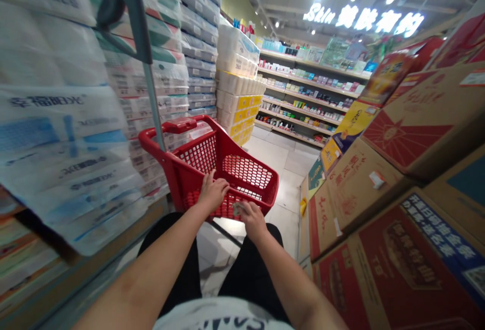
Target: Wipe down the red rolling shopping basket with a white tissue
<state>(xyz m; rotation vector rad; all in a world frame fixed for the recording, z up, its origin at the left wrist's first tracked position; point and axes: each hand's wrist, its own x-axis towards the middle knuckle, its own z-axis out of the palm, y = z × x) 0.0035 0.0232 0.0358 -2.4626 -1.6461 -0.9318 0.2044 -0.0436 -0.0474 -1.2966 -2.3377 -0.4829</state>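
Note:
A red rolling shopping basket point(246, 168) with perforated walls stands in front of my knees, and no goods show inside it. My left hand point(213, 192) lies over its near rim, fingers curled over the edge and thumb raised. Close by at the same rim, my right hand point(253, 217) is closed on a small greenish, folded piece that looks like paper point(238, 208). The pull handle point(142, 27), grey on a metal rod, rises upright from the basket's left end.
Wrapped tissue packs point(64, 133) are stacked high along the left. Cardboard cartons point(379, 183) form a stack on the right. Pale floor tiles point(290, 168) run between them toward shelves of small boxed goods point(306, 87) under a lit sign point(364, 19).

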